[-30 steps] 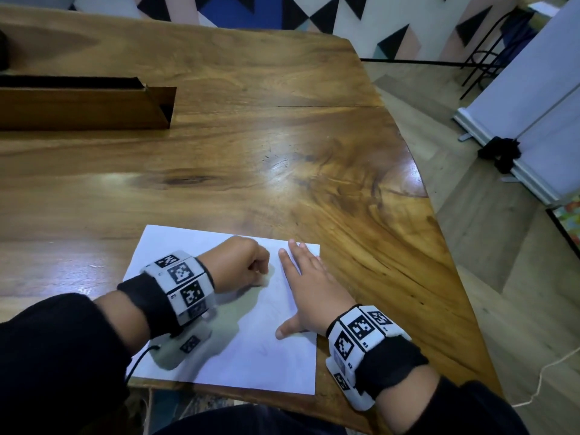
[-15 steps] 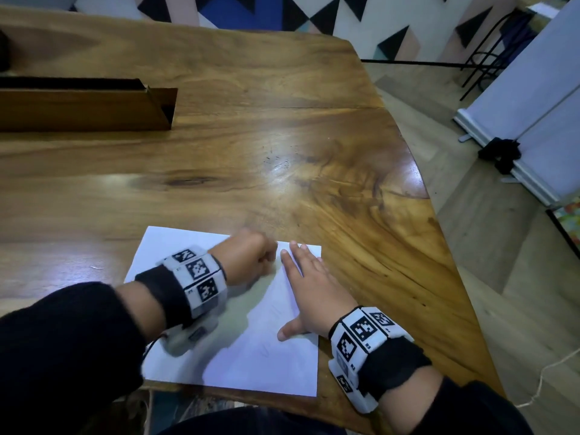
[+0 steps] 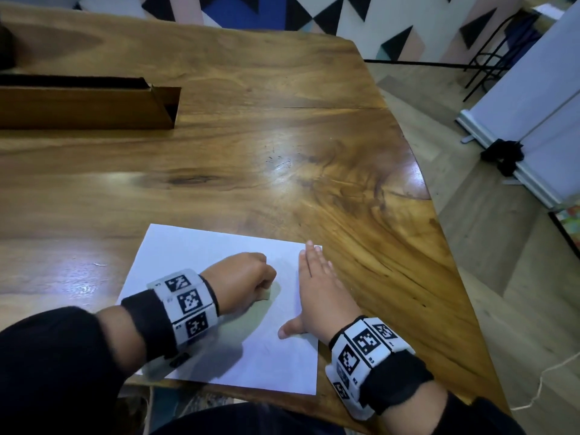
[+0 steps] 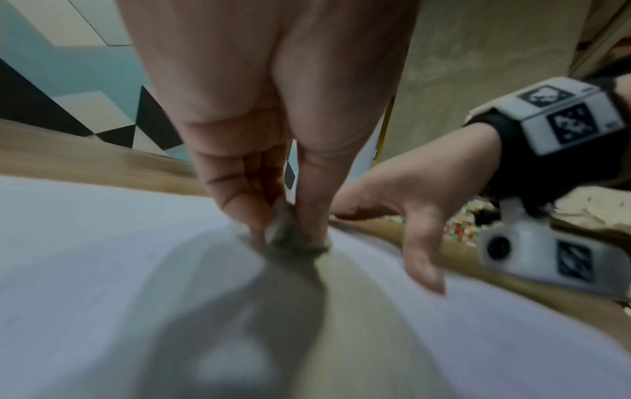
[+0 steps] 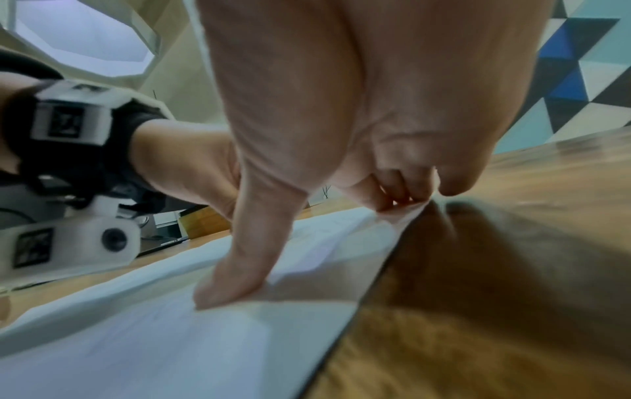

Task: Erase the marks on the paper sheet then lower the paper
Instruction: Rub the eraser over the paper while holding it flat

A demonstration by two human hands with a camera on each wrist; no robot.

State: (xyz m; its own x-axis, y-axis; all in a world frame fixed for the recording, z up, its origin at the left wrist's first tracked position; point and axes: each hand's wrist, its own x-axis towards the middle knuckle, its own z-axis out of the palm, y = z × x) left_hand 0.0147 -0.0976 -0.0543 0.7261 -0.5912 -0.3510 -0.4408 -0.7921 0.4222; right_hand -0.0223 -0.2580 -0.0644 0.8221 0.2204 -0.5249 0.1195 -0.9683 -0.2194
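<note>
Lying flat on the wooden table (image 3: 282, 146), the paper sheet (image 3: 201, 252) sits at the near edge, under both hands. Between the curled fingers of the left hand (image 3: 241, 279) a small pale eraser (image 3: 265, 296) is pinched and pressed to the sheet, just left of the right hand's (image 3: 320, 296) fingertips. Those right fingers lie straight and together, thumb spread, pinning the paper's right margin. Faint marks seem to remain below the thumb, though they are too dim to read. Thin and limp, the sheet would likely buckle or crease under rubbing unless held taut; lifting it looks best done at an edge or corner. Beyond the fingers stands a long wooden box (image 3: 84, 105).
</note>
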